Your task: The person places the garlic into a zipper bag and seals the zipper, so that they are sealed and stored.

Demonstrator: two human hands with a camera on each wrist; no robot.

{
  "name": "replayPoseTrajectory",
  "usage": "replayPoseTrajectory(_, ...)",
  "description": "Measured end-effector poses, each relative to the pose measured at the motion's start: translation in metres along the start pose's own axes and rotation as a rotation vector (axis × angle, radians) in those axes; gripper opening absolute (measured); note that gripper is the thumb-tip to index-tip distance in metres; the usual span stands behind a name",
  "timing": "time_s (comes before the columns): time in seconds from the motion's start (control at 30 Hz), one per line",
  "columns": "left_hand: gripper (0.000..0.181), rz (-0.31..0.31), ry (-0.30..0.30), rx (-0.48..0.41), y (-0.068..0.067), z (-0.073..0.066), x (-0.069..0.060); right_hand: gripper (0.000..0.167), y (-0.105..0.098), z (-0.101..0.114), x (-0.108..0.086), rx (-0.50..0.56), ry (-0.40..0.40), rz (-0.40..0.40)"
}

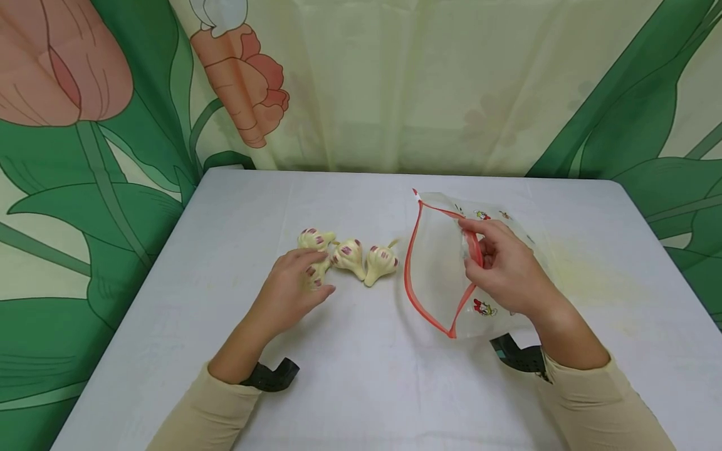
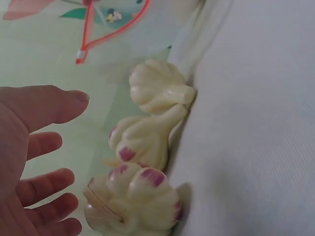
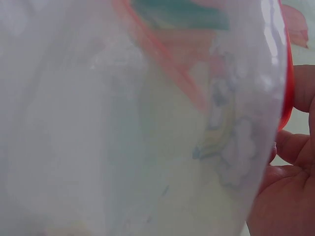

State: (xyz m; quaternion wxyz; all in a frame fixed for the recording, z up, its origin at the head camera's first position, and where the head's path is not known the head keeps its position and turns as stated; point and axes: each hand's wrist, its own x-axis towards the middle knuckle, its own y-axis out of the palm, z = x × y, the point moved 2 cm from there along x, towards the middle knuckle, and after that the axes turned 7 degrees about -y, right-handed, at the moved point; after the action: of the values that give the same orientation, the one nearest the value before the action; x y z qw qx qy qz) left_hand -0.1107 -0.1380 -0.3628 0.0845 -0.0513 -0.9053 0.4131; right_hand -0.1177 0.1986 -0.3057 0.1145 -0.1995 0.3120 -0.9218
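While a white worktop [image 1: 361, 401] spreads out before you, a large printed curtain [image 1: 389, 94] hangs behind the bag [image 1: 440, 269], pale yellow with green leaves [image 1: 609, 125] on both sides and a pink tulip [image 1: 62, 69] far to the bag's left. Your worktop looks cloth-covered and faintly creased, and a pale yellowish patch [image 1: 586, 269] marks it to the right of the bag.

That bag is see-through plastic with a red rim [image 1: 407, 275] and small cartoon prints [image 1: 484, 307]. Its mouth gapes to the left, and a small white slider [image 1: 417, 196] sits at the rim's far corner. Your right hand [image 1: 507, 269] pinches the rim between thumb and fingers; the right wrist view is mostly blurred plastic, with part of that hand at the edge.

Left of the bag, you have four garlic bulbs [image 1: 348, 255] on the worktop, cream with purple marks, grouped close together. The nearest one lies just beside the bag's mouth; farther left, your left hand [image 1: 293, 288] partly covers another. Its fingers are loosely extended, the thumb apart from them; you cannot tell whether they touch the covered bulb. On the bag's near side, your beige sleeves [image 1: 209, 410] end at black wrist mounts [image 1: 273, 376].
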Motion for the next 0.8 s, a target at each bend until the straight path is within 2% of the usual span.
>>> replayPoseTrajectory(0.17,0.055,0.035,-0.067,-0.007,0.001,0.017,0.001,0.055,0.001,0.000,0.001,0.000,-0.004,0.004)
replayPoseTrajectory(0.33,0.058,0.064,-0.086,0.005,0.002,0.025,0.002,0.055,0.001,0.001,0.001,0.005,-0.007,0.009)
replayPoseTrajectory(0.47,0.056,0.082,-0.089,0.031,0.002,0.027,0.003,0.055,0.001,0.001,0.001,0.008,-0.004,0.013)
replayPoseTrajectory(0.7,0.053,0.137,-0.130,0.067,0.002,0.026,-0.003,0.056,0.001,0.001,0.001,0.004,0.004,0.011)
replayPoseTrajectory(0.8,0.053,0.160,-0.124,0.085,0.001,0.024,-0.006,0.056,0.001,0.000,0.001,0.001,0.006,0.009)
